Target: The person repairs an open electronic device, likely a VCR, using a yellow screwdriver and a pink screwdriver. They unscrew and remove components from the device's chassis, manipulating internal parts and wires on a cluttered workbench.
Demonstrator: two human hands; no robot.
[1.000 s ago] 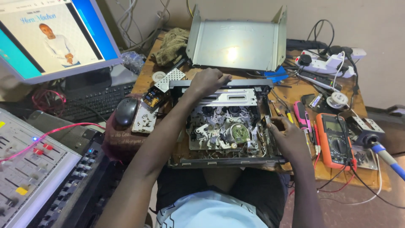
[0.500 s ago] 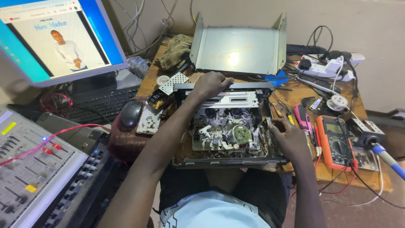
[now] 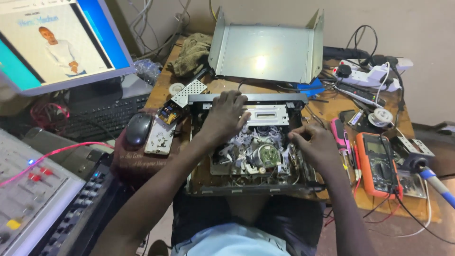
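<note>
1. Sat at the centre of the bench [image 3: 332, 111]: an opened video deck [image 3: 249, 144], its tape mechanism and wiring bare.
2. Pressed palm-down on the deck's upper left, at about 10 o'clock from the silver drum [image 3: 267, 155]: left hand [image 3: 226, 115], fingers curled over the parts; impossible to tell whether anything was gripped beneath.
3. Perched at the deck's right edge, 3 o'clock from the drum: right hand [image 3: 313, 143], fingers pinched together over the mechanism; the pinched item too small to make out.
4. Propped at 12 o'clock behind the deck: bent metal cover [image 3: 268, 47], walling off that side.
5. Crowded at 3 o'clock: pink-handled tool [image 3: 340, 132], orange multimeter [image 3: 379, 163] and a soldering iron [image 3: 433, 180], just beside the right wrist.
6. Piled at 9 o'clock: loose circuit board [image 3: 160, 137], computer mouse [image 3: 138, 129], keyboard [image 3: 102, 116].
7. Sprawled at 1 o'clock: power strip [image 3: 374, 76] with tangled cables.
8. Left little bare bench anywhere; only narrow strips showed near the cover and at the front right edge.
</note>
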